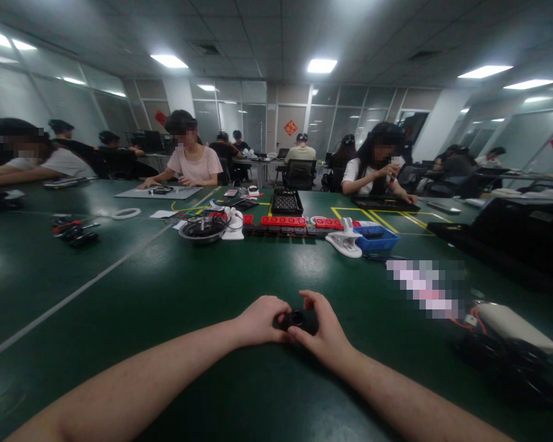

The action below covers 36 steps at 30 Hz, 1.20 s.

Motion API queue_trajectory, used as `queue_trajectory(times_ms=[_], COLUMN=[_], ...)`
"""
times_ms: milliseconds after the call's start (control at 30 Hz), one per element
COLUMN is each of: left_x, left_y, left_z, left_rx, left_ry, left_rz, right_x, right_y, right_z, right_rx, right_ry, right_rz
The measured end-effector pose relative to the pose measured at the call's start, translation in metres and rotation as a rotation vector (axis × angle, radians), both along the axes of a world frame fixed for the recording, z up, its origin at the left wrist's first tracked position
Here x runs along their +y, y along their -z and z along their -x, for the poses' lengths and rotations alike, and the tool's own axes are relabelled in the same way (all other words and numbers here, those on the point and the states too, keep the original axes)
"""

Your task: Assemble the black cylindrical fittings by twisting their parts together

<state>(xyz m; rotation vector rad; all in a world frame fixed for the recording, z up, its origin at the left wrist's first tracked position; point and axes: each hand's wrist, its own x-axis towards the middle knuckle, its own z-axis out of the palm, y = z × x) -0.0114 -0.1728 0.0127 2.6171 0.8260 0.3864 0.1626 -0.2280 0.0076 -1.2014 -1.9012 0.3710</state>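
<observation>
Both my hands meet low on the green table (166,288), gripping one small black round part (296,319) between them. My left hand (260,320) is curled against its left side. My right hand (320,328) wraps the right side, thumb and fingers pinching the top. The part rests just above the table surface; its underside is hidden by my fingers.
Red power strips (283,221), a blue bin (375,238), a white clamp (345,242), a round dish (203,228) and a black tray (286,201) lie mid-table. A white and black device with wires (511,334) sits right. Tools (74,230) lie left. Several people sit around.
</observation>
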Motion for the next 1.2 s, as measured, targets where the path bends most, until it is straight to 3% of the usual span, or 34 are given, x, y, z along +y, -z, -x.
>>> queue_trajectory(times_ms=[233, 467, 1033, 1200], left_x=[-0.0001, 0.0005, -0.0003, 0.0002], left_y=[-0.0005, -0.0011, -0.0012, -0.0008], left_z=[0.0007, 0.0018, 0.0014, 0.0007], left_rx=[-0.004, -0.015, 0.017, 0.019], left_ry=[0.006, 0.021, -0.006, -0.01], left_rz=[-0.009, -0.002, -0.009, -0.007], right_x=[0.0017, -0.0045, 0.001, 0.0023], right_y=[0.002, -0.0053, 0.001, 0.002], right_z=[0.0006, -0.0037, 0.0005, 0.0018], right_rx=[-0.01, 0.028, -0.025, -0.035], right_ry=[0.025, -0.242, 0.036, 0.053], right_rz=[0.061, 0.008, 0.046, 0.064])
